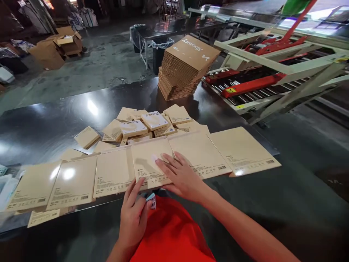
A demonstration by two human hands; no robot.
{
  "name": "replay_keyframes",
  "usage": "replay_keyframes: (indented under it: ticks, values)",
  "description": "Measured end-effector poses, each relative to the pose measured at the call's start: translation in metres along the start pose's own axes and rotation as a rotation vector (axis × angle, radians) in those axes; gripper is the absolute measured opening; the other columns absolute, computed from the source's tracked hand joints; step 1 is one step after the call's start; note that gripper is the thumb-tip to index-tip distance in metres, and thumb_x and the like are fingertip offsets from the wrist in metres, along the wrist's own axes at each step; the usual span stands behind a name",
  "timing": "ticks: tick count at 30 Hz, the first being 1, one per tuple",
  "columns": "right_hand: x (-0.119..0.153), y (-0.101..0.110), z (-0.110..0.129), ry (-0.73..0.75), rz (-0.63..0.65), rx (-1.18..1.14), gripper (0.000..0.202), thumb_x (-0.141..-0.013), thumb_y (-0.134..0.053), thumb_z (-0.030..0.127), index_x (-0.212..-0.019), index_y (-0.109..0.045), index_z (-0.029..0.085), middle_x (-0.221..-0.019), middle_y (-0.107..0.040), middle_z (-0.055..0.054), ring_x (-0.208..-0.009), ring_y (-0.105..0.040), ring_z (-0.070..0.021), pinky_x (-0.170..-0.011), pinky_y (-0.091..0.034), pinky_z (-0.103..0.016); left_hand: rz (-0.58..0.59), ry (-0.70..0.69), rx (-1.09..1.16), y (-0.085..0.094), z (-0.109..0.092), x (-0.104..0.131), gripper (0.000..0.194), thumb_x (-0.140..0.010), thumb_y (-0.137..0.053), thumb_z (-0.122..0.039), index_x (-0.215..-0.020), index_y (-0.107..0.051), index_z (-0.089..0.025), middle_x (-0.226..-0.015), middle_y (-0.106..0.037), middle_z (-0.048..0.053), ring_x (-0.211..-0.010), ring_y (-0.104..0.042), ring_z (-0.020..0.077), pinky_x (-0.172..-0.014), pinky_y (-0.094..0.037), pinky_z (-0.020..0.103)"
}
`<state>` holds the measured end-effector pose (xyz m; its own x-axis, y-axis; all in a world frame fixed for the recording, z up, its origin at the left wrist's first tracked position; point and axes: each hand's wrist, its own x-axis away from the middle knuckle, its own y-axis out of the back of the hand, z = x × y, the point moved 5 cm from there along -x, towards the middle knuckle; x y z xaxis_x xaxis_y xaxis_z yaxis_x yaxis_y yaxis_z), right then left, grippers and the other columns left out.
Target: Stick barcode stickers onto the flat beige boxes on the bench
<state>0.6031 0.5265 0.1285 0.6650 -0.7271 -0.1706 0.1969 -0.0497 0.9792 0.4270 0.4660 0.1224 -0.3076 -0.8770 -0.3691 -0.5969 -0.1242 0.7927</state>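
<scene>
While flat on a box (148,149), right hand (184,178) open (left hand (135,214) around labels (153,202)), glossy black table (117,97) below, grey floor (103,54) beyond.

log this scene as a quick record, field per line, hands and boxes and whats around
left hand: holding a small barcode label piece, fingertips at the row's front edge
right hand: fingers spread, laid over the row of flat cream boxes
row: side by side along the table's near edge, printed text and barcodes up
behind row: loose pile of cream boxes, two with white lettered tops
table: dark, shiny
far side: leaning stack of brown cardboard
right background: red and pale metal frame
</scene>
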Motion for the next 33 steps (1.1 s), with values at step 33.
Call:
replay_keyframes:
  ticks: [33]
  values:
    - [-0.224, -0.008, -0.097, -0.143, 0.196, -0.125, 0.109, -0.074, -0.067, 0.025, -0.15, 0.011, 0.016, -0.128, -0.056, -0.02, -0.107, -0.058, -0.032, -0.087, -0.046, -0.041, -0.172, 0.294, 0.436, 0.042, 0.089, 0.0, 0.029, -0.09, -0.049, -0.041, -0.091, -0.073, -0.024, -0.112, -0.071, 0.008, -0.1, -0.069, 0.0196, -0.086, -0.056, 0.027]
